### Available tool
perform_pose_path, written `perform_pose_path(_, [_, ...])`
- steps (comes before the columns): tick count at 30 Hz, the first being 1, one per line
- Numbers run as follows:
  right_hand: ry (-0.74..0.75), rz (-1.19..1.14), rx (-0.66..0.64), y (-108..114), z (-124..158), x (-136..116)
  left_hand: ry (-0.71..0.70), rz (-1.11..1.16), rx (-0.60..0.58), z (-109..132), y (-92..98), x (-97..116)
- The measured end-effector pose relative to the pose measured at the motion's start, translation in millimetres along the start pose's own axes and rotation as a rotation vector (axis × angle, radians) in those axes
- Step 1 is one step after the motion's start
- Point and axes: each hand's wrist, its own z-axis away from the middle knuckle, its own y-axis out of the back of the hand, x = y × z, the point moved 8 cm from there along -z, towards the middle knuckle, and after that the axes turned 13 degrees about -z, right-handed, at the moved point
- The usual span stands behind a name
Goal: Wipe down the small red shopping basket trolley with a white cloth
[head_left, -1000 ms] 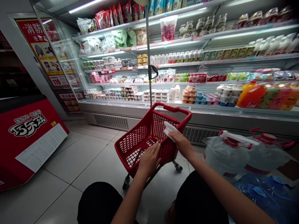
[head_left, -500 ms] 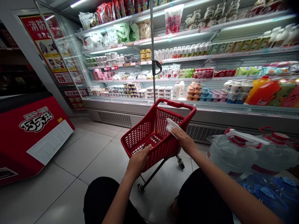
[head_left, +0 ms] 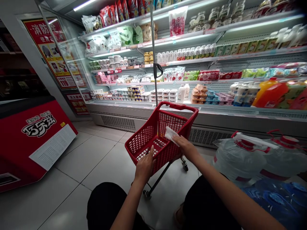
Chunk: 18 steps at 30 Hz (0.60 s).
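A small red plastic shopping cart (head_left: 164, 161) with lattice walls stands on wheels in front of me. My left hand (head_left: 144, 166) is closed over its near rim, one finger pointing up along the edge; the fingers inside the basket are partly hidden. My right hand (head_left: 185, 147) pinches a folded white cloth or wipe (head_left: 170, 133) against the top of the cart's near side wall, below the handle (head_left: 178, 106). The cart's basket holds no goods that I can see.
A lit refrigerated display (head_left: 134, 110) with packed shelves runs behind the cart. A red chest freezer (head_left: 48, 134) is at the left. Large water jugs (head_left: 242, 159) and blue bottles (head_left: 275, 199) stand close on my right. Pale floor tiles (head_left: 91, 156) lie between.
My right hand has slid the white cloth a little left and down along the cart's wall. On the rim, my left hand has shifted slightly, one finger now raised.
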Motion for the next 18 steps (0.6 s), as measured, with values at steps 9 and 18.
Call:
perform_pose_path(9, [0.040, -0.084, -0.013, -44.1, 9.3, -55.3, -0.087, 0.038, 0.117, -5.5, -2.4, 15.1])
perform_pose_path(18, [0.058, -0.071, -0.004, -6.7, -8.2, 3.3, -0.084, 0.067, 0.110, -1.0, -3.1, 14.2])
